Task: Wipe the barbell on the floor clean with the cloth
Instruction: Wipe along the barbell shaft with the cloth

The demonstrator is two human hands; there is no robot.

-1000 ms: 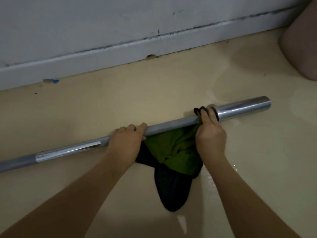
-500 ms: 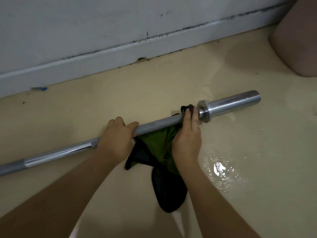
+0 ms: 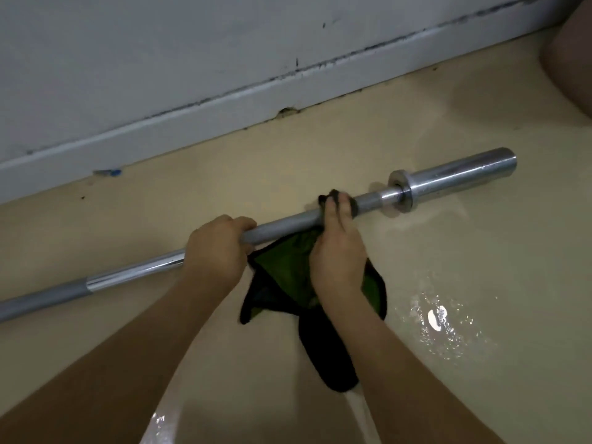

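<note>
Barbell [image 3: 282, 224] is lying on the floor [image 3: 480, 267], running from the left edge of the frame to the right of centre, with its sleeve [image 3: 458, 176] pointing toward the upper right. The left hand [image 3: 216, 248] is gripping the bare shaft at centre frame, its fingers [image 3: 237, 224] curled over the top. The right hand [image 3: 336, 254] is holding the cloth [image 3: 288, 270] against the shaft just short of the collar [image 3: 402, 190], fingers [image 3: 341, 203] curled over the bar with dark fabric bunched beneath them. The loose remainder of the cloth is trailing on the floor toward the lower centre.

Probable faults:

- Roll. The bar is resting on a glossy floor. If the left hand is loosening while the right is stroking, the shaft is likely to be rotating or sliding away.
- Pinch. A stroke toward the upper right is bringing fingertips against the collar step.
- Re-soiling. Trailing fabric is picking up floor dirt. A shiny patch [image 3: 439, 318] at lower right may be moisture; this cannot be confirmed.
- Missed underside. Only the top of the shaft is visibly being covered.
</note>
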